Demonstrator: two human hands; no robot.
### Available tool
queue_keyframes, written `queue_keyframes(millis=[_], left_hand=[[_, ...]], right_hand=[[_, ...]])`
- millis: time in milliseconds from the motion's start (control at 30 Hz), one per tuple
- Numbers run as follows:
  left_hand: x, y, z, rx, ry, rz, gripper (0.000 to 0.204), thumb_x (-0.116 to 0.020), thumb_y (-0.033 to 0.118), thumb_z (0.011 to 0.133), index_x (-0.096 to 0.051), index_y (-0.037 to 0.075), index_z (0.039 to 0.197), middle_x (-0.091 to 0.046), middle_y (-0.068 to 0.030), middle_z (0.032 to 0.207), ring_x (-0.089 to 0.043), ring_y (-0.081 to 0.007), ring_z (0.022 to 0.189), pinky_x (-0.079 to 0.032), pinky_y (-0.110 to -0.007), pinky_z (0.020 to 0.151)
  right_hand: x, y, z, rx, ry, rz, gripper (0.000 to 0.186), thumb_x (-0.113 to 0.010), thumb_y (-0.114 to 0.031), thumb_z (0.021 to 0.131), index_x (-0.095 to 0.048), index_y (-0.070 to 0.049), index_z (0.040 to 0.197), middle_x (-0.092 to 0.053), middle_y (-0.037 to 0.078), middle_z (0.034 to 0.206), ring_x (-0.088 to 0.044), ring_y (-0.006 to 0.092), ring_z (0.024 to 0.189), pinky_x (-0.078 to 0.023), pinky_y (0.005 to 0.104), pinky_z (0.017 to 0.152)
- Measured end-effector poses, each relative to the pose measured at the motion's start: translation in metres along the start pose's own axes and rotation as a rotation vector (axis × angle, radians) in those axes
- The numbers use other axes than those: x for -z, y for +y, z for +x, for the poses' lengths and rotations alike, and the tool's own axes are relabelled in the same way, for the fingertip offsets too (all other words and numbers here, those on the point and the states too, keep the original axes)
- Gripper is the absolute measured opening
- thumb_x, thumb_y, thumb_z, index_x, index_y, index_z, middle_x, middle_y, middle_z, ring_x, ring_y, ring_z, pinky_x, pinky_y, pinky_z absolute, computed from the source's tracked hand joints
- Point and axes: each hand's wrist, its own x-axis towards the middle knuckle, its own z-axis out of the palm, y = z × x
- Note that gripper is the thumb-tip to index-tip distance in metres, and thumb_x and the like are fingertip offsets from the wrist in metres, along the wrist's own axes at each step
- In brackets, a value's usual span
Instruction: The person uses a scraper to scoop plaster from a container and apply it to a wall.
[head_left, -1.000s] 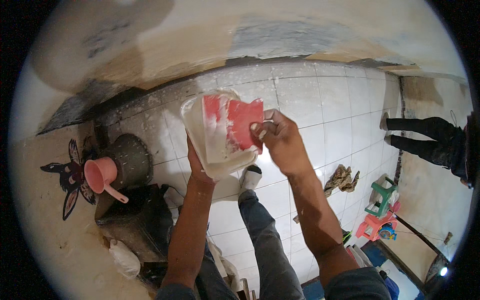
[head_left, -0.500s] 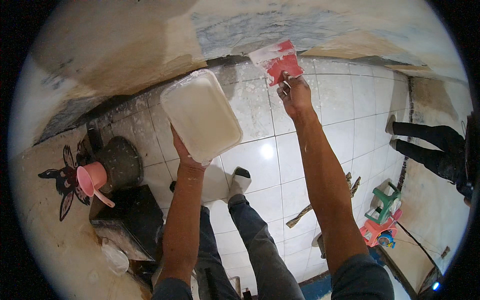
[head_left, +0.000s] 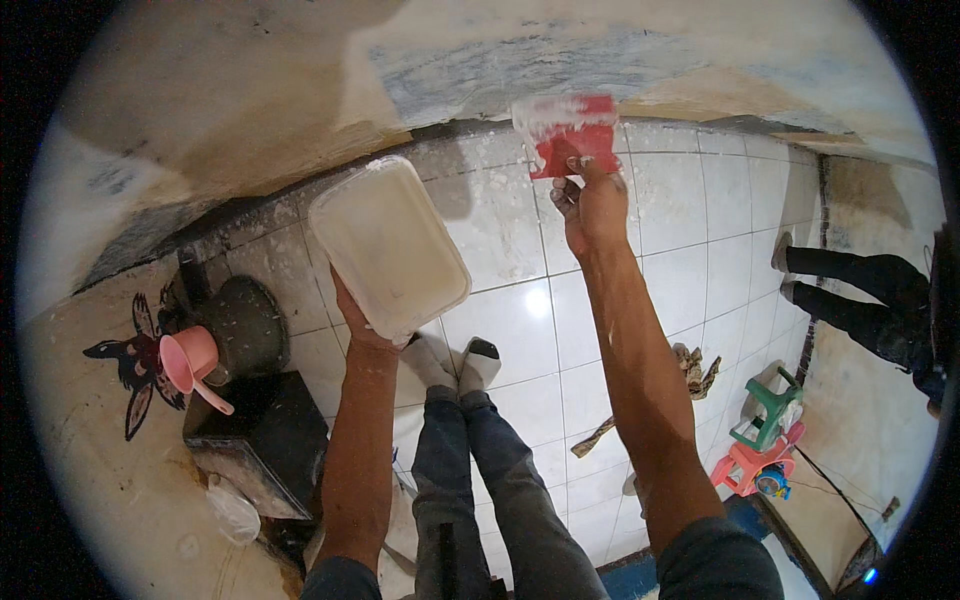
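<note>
My left hand [head_left: 362,318] holds up a rectangular white plastic tub [head_left: 392,245] from beneath, its fingers mostly hidden by it. Pale, creamy material shows inside, and the rim is smeared. In my right hand [head_left: 592,205] is a flat red putty scraper [head_left: 575,145], pinched between thumb and fingers. White paste coats the scraper's far edge, which is close to the wall [head_left: 480,70]. That wall has uneven grey, white and tan patches. Whether the scraper touches it I cannot tell.
At left stand a dark bucket [head_left: 245,325], a pink dipper [head_left: 190,360] and a black box [head_left: 258,430]. White tiles [head_left: 515,350] carry paste spatters and a crumpled cloth [head_left: 692,370]. A green stool [head_left: 770,408] and another person's legs [head_left: 850,275] are at right.
The scraper has swung from slanted to nearly level and shifted slightly right. The tub has come a little down and left. My feet now stand together.
</note>
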Motion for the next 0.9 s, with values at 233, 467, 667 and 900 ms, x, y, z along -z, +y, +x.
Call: queue_keyframes(millis=[233, 467, 667, 900], left_hand=[[0.002, 0.002, 0.002, 0.044, -0.118, -0.036, 0.057, -0.038, 0.052, 0.098, -0.044, 0.015, 0.140, -0.055, -0.0075, 0.133, -0.058, -0.0265, 0.116, -0.053, -0.044, 0.093], [0.006, 0.018, -0.015, -0.025, -0.039, 0.036, 0.057, -0.038, 0.053, 0.098, -0.042, 0.017, 0.142, -0.053, -0.0069, 0.136, -0.056, -0.0267, 0.119, -0.052, -0.044, 0.095], [0.010, 0.024, -0.024, 0.041, -0.090, -0.007, 0.057, -0.038, 0.053, 0.098, -0.040, 0.017, 0.143, -0.051, -0.0072, 0.138, -0.054, -0.0271, 0.121, -0.052, -0.044, 0.095], [0.010, 0.035, -0.024, 0.002, -0.063, -0.050, 0.059, -0.039, 0.054, 0.097, -0.040, 0.016, 0.143, -0.051, -0.0072, 0.138, -0.054, -0.0275, 0.121, -0.051, -0.046, 0.096]], right_hand=[[0.029, 0.066, 0.109, -0.176, -0.030, 0.013, 0.022, -0.053, -0.018, 0.094, -0.055, -0.004, 0.112, -0.065, 0.009, 0.097, -0.063, 0.0194, 0.086, -0.051, 0.0317, 0.073], [-0.073, 0.012, 0.059, -0.080, -0.032, 0.095, 0.022, -0.052, -0.017, 0.095, -0.052, -0.004, 0.113, -0.060, 0.009, 0.104, -0.056, 0.0210, 0.092, -0.048, 0.0364, 0.085], [-0.042, -0.044, -0.027, 0.115, -0.109, 0.016, 0.019, -0.057, -0.012, 0.091, -0.059, -0.006, 0.109, -0.064, 0.006, 0.101, -0.058, 0.0197, 0.091, -0.046, 0.0342, 0.081], [0.014, -0.010, 0.069, 0.437, 0.134, -0.170, 0.020, -0.063, -0.011, 0.085, -0.058, -0.002, 0.102, -0.066, 0.011, 0.096, -0.065, 0.0241, 0.082, -0.053, 0.0401, 0.071]])
